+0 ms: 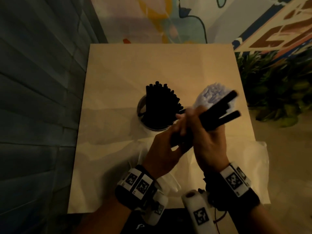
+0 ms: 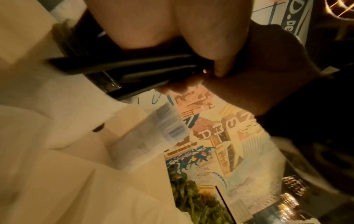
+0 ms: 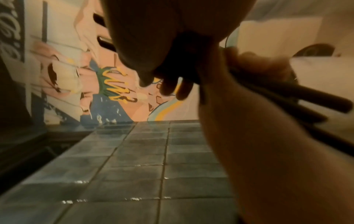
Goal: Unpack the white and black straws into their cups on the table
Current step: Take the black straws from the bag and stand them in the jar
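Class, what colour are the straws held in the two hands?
Black: the straws in both hands show best in the head view.

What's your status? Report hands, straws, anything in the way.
Left hand and right hand both grip a bundle of black straws. Cup already full of black straws. White straws behind the bundle. Nothing blocking.

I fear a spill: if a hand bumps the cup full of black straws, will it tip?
Probably easily: the black straws stand far above the cup rim and fan to one side. The cup looks light, and the paper-covered table may let it slide.
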Tool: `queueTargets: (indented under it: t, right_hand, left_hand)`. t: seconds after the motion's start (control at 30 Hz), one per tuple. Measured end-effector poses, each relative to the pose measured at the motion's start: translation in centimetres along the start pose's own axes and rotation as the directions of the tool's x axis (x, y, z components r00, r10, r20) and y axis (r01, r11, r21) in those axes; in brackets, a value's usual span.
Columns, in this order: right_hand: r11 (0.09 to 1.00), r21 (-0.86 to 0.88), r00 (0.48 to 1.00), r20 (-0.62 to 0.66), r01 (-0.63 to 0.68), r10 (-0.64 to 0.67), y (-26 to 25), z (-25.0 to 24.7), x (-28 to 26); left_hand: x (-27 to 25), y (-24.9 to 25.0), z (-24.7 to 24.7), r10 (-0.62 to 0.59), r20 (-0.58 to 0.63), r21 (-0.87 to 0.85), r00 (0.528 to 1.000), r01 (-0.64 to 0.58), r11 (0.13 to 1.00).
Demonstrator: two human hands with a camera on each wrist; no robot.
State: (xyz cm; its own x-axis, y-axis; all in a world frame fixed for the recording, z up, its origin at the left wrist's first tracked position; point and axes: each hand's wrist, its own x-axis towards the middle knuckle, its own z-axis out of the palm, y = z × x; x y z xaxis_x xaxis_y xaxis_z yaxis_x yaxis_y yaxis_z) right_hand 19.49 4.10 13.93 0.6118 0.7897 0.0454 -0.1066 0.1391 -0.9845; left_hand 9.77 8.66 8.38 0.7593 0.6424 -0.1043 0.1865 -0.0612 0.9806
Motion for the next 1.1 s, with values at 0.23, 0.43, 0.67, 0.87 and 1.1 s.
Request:
queueTargets:
  t: [0.23,0.43,0.67,0.87,1.1]
  right_hand:
    - [0.979,0.008,0.976,-0.091,0.202,-0.200,-0.1,1.7,4.9]
    - [0.944,-0.320,0.994,-0.045,0.078,-0.097,3.1,2.8,6.7]
    - [0.836,-0.541,0.995,0.088,0.090,-0.050,5.0,-1.3,4.8]
    - [0.707,-0.704,0.971,0.116,-0.068,0.209,10.7,-5.4,0.7]
    - [0.703,-0.711,0.963,0.207,0.026,0.173,12.6,-3.9,5.0]
  left_hand:
    - [-2.4,-5.0,-4.9,-0.034,-0.342,0.210,0.939,0.112,0.971]
    - [-1.8,-7.1,-6.7,-0.206,-0.430,0.136,0.879,0.288,0.948]
    - [2.9,-9.2,-7.8,-0.160,-0.293,0.124,0.943,0.204,0.971]
    - [5.8,-9.5,-9.0,-0.035,-0.079,0.106,0.996,0.043,0.993]
    - [9.9,-7.8,-10.7,-0.097,0.124,0.258,0.987,0.063,0.964]
